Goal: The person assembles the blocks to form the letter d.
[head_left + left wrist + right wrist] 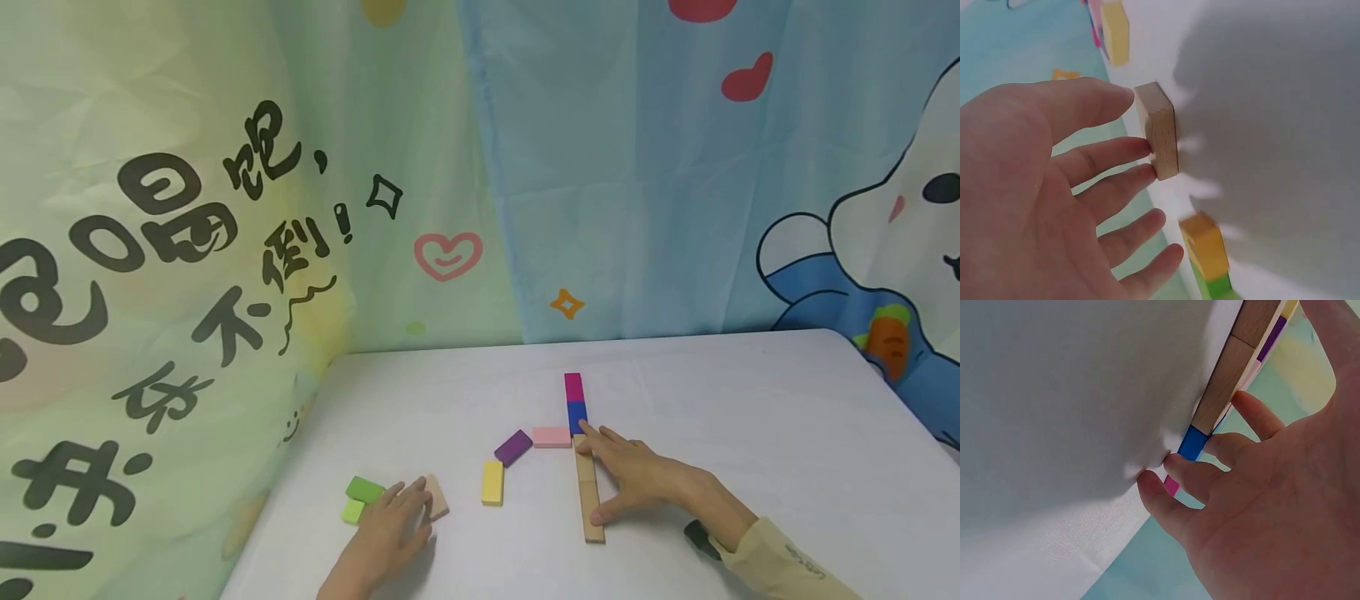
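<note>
My left hand [390,523], fingers spread, is beside a light wooden block [437,498]; in the left wrist view its index and middle fingertips seem to touch the block [1163,137]. Partly hidden behind that hand are green blocks [363,490], and an orange-yellow block [1205,245] shows in the left wrist view. My right hand [637,475] reaches across a straight row: a magenta block [573,387], a blue block [576,414] and wooden blocks [588,487]. Its thumb touches the near wooden end; its other fingertips are at the blue-wood joint.
A pink block [551,437] lies against the row's left side. From there a tilted purple block [513,448] and a yellow block [492,483] follow toward the left. All lie on a white table [675,383] in front of a printed curtain. A dark object [701,539] is under the right wrist.
</note>
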